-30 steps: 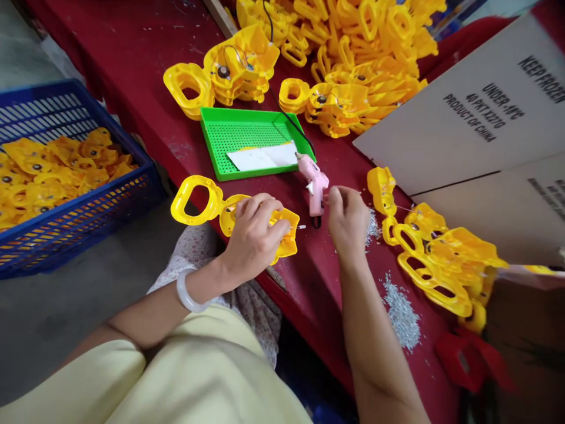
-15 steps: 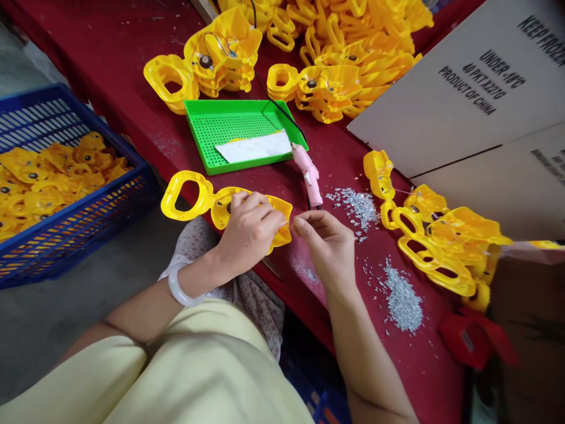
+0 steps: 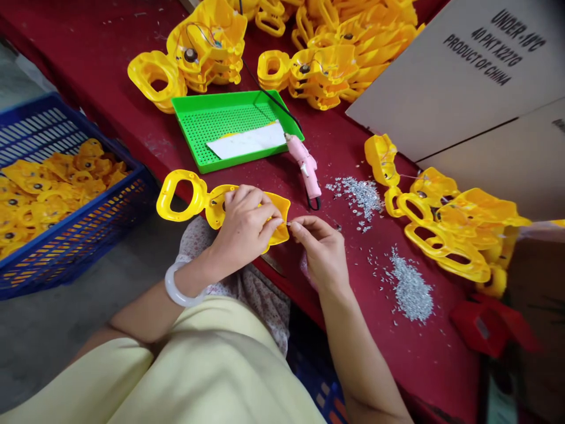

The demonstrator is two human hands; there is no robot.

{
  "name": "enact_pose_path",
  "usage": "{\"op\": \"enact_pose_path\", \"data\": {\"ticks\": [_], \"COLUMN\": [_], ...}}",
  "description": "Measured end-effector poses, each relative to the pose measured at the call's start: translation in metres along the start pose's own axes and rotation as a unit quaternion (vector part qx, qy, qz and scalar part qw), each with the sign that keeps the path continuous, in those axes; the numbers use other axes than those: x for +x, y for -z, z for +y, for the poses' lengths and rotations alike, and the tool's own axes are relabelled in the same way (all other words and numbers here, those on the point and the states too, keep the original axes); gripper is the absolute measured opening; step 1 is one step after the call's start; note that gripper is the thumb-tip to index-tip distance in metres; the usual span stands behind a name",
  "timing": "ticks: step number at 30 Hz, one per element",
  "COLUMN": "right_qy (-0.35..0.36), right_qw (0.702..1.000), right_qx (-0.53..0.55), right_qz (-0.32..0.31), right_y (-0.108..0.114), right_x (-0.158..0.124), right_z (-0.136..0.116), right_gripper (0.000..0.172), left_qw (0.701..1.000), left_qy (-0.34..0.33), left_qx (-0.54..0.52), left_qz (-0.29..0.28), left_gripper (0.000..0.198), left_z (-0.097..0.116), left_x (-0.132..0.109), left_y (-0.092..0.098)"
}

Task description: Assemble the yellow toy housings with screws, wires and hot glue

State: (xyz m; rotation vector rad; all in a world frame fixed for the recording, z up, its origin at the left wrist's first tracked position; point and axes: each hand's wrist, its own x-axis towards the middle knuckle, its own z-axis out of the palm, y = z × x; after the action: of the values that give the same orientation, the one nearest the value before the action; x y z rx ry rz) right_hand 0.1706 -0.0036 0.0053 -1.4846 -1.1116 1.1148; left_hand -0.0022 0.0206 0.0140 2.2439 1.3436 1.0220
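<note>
My left hand (image 3: 249, 221) is curled over a yellow plastic shell (image 3: 182, 196) with a ring-shaped handle, at the table's front edge. Part of the shell's inside is hidden under that hand. Its thumb and forefinger come together near the shell's right end. There my right hand (image 3: 324, 247) meets them with thumb and forefinger pinched. A tiny pale or silvery bit shows between the fingertips of both hands, too small to name. Beyond the shell, a pink electric screwdriver (image 3: 304, 165) lies with its tip on the rim of a green perforated tray (image 3: 198, 118).
Two heaps of small metal parts, one of washer-like pieces (image 3: 362, 197) and one of screws (image 3: 412, 288), lie to the right. Yellow shells (image 3: 468, 215) are piled beyond them. More stacked shells (image 3: 207, 47) stand behind the tray. A blue basket (image 3: 110, 209) holds shells at left; a carton (image 3: 441, 88) stands at right.
My view has shifted slightly. Both hands stay at the shell's right end, and my right fingertips have come closer to my left ones.
</note>
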Motion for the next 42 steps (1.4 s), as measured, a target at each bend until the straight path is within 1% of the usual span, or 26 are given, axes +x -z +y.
{"op": "enact_pose_path", "data": {"ticks": [6, 16, 25, 34, 36, 39, 42], "right_qy": [-0.001, -0.004, -0.011, -0.023, -0.03, -0.042, -0.052], "right_qw": [1.0, 1.0, 1.0, 1.0, 0.999, 0.999, 0.998], "right_qx": [-0.009, -0.01, 0.011, -0.001, 0.002, 0.006, 0.008], "right_qz": [0.004, 0.01, 0.0, -0.01, -0.022, -0.031, -0.04], "right_y": [0.0, -0.003, -0.004, -0.004, -0.004, -0.004, -0.003], "right_x": [-0.001, -0.004, -0.001, 0.002, 0.004, 0.007, 0.01], "right_z": [0.007, 0.002, 0.004, 0.0, -0.002, -0.004, -0.006], "right_gripper": [0.023, 0.023, 0.022, 0.024, 0.025, 0.031, 0.037], "left_qw": [1.0, 1.0, 1.0, 0.999, 0.999, 0.999, 0.996], "left_qy": [0.0, -0.001, 0.002, -0.011, -0.016, -0.03, -0.073], "left_qx": [0.025, 0.026, 0.027, 0.043, 0.04, 0.01, -0.017], "left_qz": [-0.013, -0.006, -0.01, -0.009, 0.0, 0.028, 0.048], "left_gripper": [0.013, 0.011, 0.012, 0.011, 0.009, 0.009, 0.013], "left_z": [0.001, -0.001, 0.0, -0.001, -0.002, -0.004, -0.009], "left_x": [0.001, 0.001, 0.002, 0.001, 0.001, 0.0, -0.003], "left_y": [-0.001, -0.003, -0.002, -0.004, -0.003, -0.002, -0.001]}}
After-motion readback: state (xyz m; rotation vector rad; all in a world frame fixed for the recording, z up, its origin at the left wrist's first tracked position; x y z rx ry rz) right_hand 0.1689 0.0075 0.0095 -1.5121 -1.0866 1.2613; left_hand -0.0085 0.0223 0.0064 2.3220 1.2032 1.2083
